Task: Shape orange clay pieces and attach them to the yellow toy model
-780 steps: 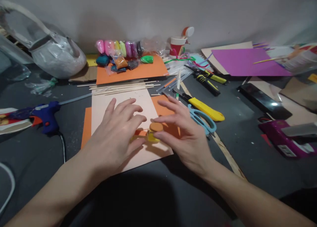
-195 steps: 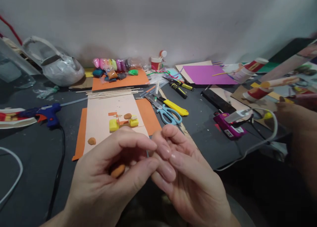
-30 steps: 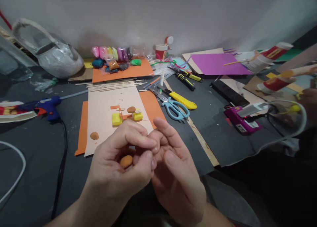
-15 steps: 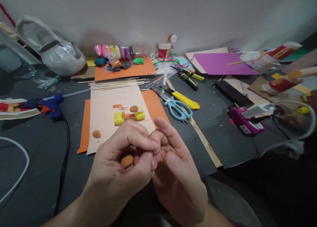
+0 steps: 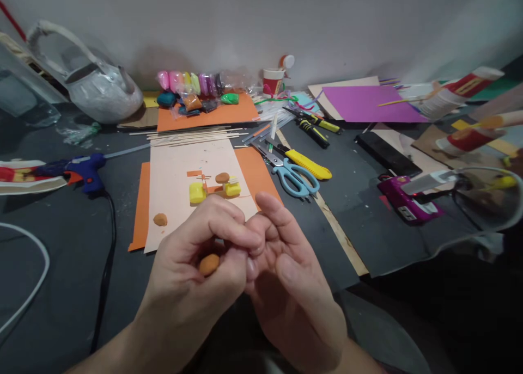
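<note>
My left hand [image 5: 204, 254] is closed, with a lump of brown-orange clay [image 5: 210, 264] showing between its curled fingers and palm. Its thumb and index fingertips press together against the fingers of my right hand [image 5: 292, 287]. That hand is cupped, palm partly visible, thumb held apart from the fingers; anything pinched where the fingertips meet is hidden. Beyond them, on a cream paper sheet [image 5: 171, 161], sits a small model with two yellow clay blocks [image 5: 198, 192] and a brown clay piece [image 5: 222, 178] on top. Another clay lump [image 5: 160, 219] lies at the sheet's left.
Blue-handled scissors [image 5: 296, 178] and a yellow utility knife [image 5: 308, 164] lie right of the sheet. At left is a blue glue gun [image 5: 87, 172] with its cord. Thin sticks [image 5: 196, 137], bagged clay [image 5: 192, 91], a grey teapot [image 5: 104, 93] and a purple device [image 5: 408, 202] surround the workspace.
My left thumb has shifted slightly where the fingertips meet. The two hands stay together, and the clay stays in my left hand. The view has moved a little.
</note>
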Demonstrator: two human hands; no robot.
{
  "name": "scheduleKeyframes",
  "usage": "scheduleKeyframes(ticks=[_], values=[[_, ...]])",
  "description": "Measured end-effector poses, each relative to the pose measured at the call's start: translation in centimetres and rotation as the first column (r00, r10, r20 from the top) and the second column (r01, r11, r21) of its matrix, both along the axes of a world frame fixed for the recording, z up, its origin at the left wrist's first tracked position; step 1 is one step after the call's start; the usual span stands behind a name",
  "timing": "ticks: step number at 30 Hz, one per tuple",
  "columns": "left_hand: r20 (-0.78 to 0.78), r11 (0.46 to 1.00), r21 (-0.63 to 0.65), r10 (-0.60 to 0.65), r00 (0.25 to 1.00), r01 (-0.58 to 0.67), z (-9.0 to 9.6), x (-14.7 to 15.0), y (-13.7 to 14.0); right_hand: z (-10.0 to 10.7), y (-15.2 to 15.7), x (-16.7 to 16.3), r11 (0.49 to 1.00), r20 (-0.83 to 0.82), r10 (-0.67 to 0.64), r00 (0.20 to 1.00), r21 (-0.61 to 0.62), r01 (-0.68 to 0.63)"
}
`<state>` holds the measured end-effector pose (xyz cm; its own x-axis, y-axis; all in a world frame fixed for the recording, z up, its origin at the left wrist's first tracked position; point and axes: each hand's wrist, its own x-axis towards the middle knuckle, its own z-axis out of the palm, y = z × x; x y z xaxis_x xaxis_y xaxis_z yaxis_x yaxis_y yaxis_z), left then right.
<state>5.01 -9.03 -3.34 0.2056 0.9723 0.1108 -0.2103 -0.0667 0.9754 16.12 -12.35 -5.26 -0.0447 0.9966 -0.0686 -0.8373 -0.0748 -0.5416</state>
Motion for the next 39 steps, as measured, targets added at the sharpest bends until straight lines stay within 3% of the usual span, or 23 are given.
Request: scheduleKeyframes(ticks=[7, 12, 23, 30, 39], values=[[-0.049, 0.999, 0.028, 0.023, 0.999, -0.021, 0.5, 0.0, 0.1, -0.3, -0.2, 0.0, 1.0, 0.034, 0.015, 0.999, -0.023, -0.014], [-0.069, 0.998, 0.012, 0.063, 0.996, -0.063, 0.2, 0.0, 0.0, -0.9, 0.2, -0.4, 0.998, 0.073, -0.013, 0.997, 0.068, 0.008], [-0.022, 1.0, -0.011, 0.008, 1.0, -0.009, -0.2, -0.4, -0.2, -1.3, 0.4, -0.6, 0.998, 0.1, -0.005, 0.995, 0.061, -0.002], [-0.086, 0.995, 0.032, 0.092, 0.992, -0.09, 0.0, -0.2, 0.1, -1.5, 0.8, -0.6, 0.997, 0.116, 0.018, 0.993, 0.074, -0.027], [-0.056, 0.999, -0.025, 0.035, 0.998, -0.036, -0.4, -0.5, -0.2, -0.8, 0.2, -0.2, 0.998, 0.101, 0.044, 0.994, 0.035, -0.048]])
